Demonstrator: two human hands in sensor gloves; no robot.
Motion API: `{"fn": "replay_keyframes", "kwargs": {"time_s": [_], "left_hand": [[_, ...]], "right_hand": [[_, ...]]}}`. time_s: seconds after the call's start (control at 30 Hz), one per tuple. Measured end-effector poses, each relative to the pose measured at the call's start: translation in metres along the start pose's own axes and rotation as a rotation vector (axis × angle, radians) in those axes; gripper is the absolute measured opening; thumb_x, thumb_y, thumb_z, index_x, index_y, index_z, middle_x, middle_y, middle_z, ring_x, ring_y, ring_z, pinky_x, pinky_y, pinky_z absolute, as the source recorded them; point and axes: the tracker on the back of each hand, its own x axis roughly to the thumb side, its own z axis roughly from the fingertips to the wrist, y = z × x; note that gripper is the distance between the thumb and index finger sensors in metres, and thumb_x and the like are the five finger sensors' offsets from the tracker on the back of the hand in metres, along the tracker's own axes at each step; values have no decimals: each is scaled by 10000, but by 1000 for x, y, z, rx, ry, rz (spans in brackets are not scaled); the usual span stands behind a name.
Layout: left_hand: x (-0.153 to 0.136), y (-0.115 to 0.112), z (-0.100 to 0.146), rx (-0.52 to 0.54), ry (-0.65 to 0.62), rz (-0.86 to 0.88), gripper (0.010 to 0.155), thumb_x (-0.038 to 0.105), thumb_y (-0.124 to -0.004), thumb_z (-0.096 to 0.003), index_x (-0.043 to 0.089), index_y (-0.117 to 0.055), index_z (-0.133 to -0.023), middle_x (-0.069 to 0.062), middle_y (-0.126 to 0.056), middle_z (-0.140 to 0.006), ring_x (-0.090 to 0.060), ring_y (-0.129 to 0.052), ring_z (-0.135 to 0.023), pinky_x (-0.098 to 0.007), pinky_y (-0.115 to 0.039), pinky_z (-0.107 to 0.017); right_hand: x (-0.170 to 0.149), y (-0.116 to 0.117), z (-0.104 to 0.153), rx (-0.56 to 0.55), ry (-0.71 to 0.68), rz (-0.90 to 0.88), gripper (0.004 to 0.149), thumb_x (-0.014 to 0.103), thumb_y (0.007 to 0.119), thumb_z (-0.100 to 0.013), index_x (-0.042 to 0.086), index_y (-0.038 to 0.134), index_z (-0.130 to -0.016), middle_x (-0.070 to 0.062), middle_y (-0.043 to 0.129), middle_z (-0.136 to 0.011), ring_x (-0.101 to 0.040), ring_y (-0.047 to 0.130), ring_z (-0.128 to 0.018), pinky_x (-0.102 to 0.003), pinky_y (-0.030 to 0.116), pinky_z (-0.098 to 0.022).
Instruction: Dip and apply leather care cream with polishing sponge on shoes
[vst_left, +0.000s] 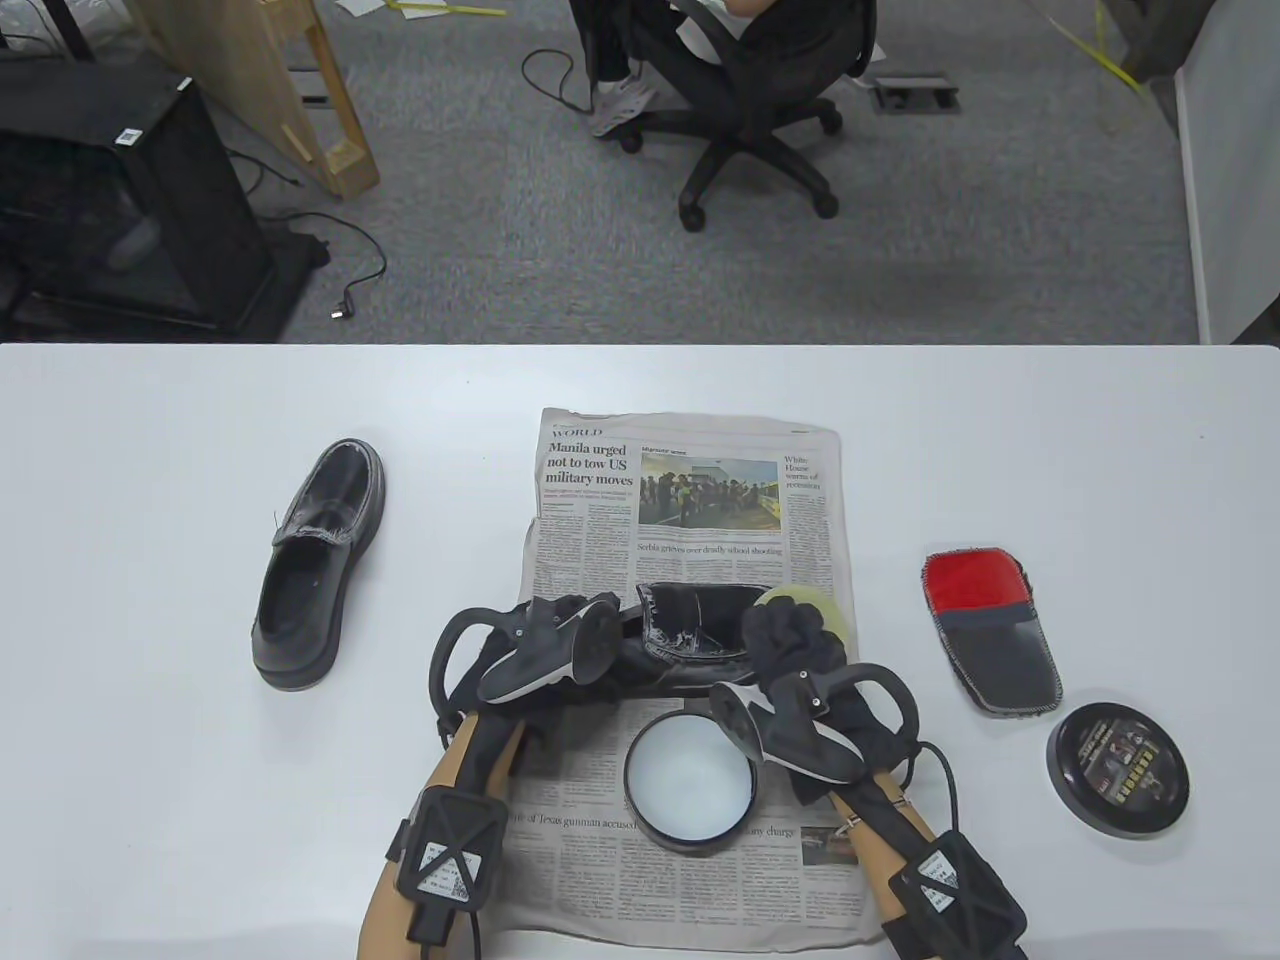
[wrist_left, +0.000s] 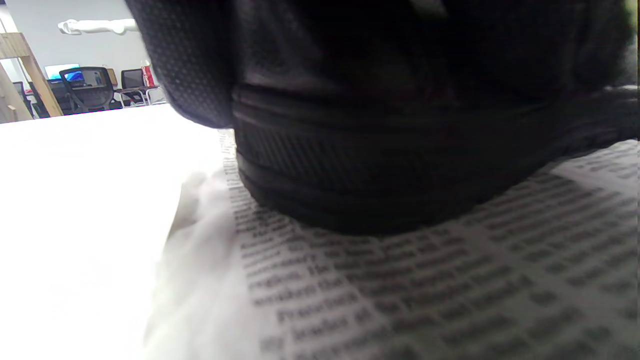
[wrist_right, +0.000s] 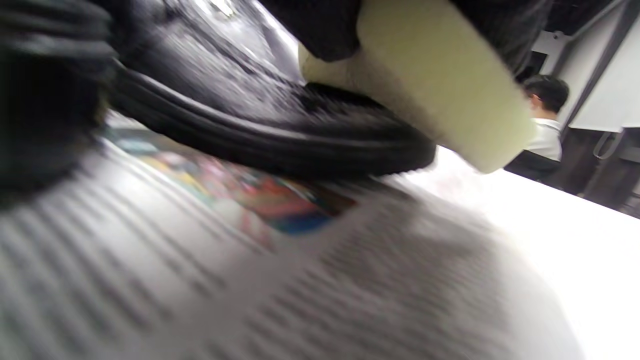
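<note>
The right hand (vst_left: 790, 640) is curling its fingers around a pale yellow sponge (vst_left: 815, 608), pressing it against the toe of a black shoe (vst_left: 690, 640) lying on the newspaper (vst_left: 690, 500). The left hand (vst_left: 545, 625) is gripping that shoe's heel end. The open cream tin (vst_left: 688, 782) is sitting just in front, and its lid (vst_left: 1118, 768) is lying off to the right. A second shoe (vst_left: 318, 565) is lying apart at the left.
</note>
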Motion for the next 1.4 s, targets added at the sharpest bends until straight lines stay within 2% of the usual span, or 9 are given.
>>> {"fn": "replay_keyframes", "kwargs": {"time_s": [0.13, 0.33, 0.63, 0.8, 0.93, 1.07, 1.17, 1.27, 1.4], "left_hand": [[0, 0, 0, -4, -6, 10, 900, 645, -831, -256, 386, -577, -1080, 84, -802, -1102, -233, -866, -957, -420, -806, -679], [-2, -2, 1, 17, -4, 24, 910, 658, -824, -258, 371, -582, -1087, 69, -811, -1095, -230, -874, -939, -411, -807, -669], [1, -1, 2, 8, 11, -9, 924, 667, -810, -268, 324, -595, -1098, 14, -838, -1077, -250, -882, -919, -414, -815, -642], [0, -1, 1, 7, 4, 4, 911, 657, -816, -265, 341, -596, -1090, 28, -829, -1083, -246, -872, -934, -419, -804, -663], [1, -1, 1, -5, 2, 1, 900, 651, -816, -265, 362, -586, -1086, 58, -811, -1094, -220, -855, -960, -416, -799, -680], [0, -1, 1, -6, -1, 5, 904, 650, -817, -264, 359, -585, -1088, 60, -805, -1099, -214, -846, -969, -414, -796, -685], [-1, -2, 2, 3, 0, 20, 914, 654, -818, -265, 347, -586, -1094, 48, -811, -1093, -214, -854, -955, -410, -795, -680], [-1, -2, 2, 11, 8, 13, 923, 665, -811, -260, 342, -588, -1096, 41, -823, -1083, -215, -866, -937, -402, -803, -667], [-1, -2, 2, 13, 14, -2, 923, 673, -804, -261, 341, -591, -1095, 30, -837, -1072, -219, -877, -922, -397, -811, -652]], "right_hand": [[6, -8, -22, -11, 9, -97, 491, 231, 636, -616, 218, 512, -1090, -72, 584, -1131, -396, 677, -1025, -517, 663, -719], [-19, 13, -51, 84, 203, -102, 480, 238, 632, -614, 254, 505, -1076, -33, 593, -1123, -350, 680, -1028, -488, 665, -714], [-23, 20, -11, 149, 151, 91, 567, 240, 642, -611, 40, 438, -1101, -238, 594, -1075, -423, 804, -916, -444, 780, -620], [-8, 7, 5, 96, 54, 101, 534, 232, 647, -612, 83, 487, -1100, -202, 595, -1090, -438, 758, -948, -477, 738, -652], [0, -5, -6, 40, 22, -36, 496, 240, 628, -622, 213, 497, -1100, -86, 562, -1140, -404, 663, -1030, -505, 649, -711], [-8, -2, -32, 76, 106, -115, 485, 246, 615, -626, 255, 487, -1094, -43, 550, -1149, -380, 630, -1053, -529, 613, -722], [-22, 8, -44, 108, 198, -137, 479, 246, 619, -622, 276, 488, -1081, -33, 557, -1141, -350, 645, -1047, -487, 635, -720], [-39, 18, -41, 143, 260, -145, 477, 248, 632, -615, 279, 493, -1071, -53, 567, -1127, -349, 693, -1016, -451, 680, -700], [-43, 19, -21, 142, 227, -108, 502, 241, 646, -610, 219, 473, -1081, -105, 569, -1116, -371, 736, -983, -444, 716, -672]]}}
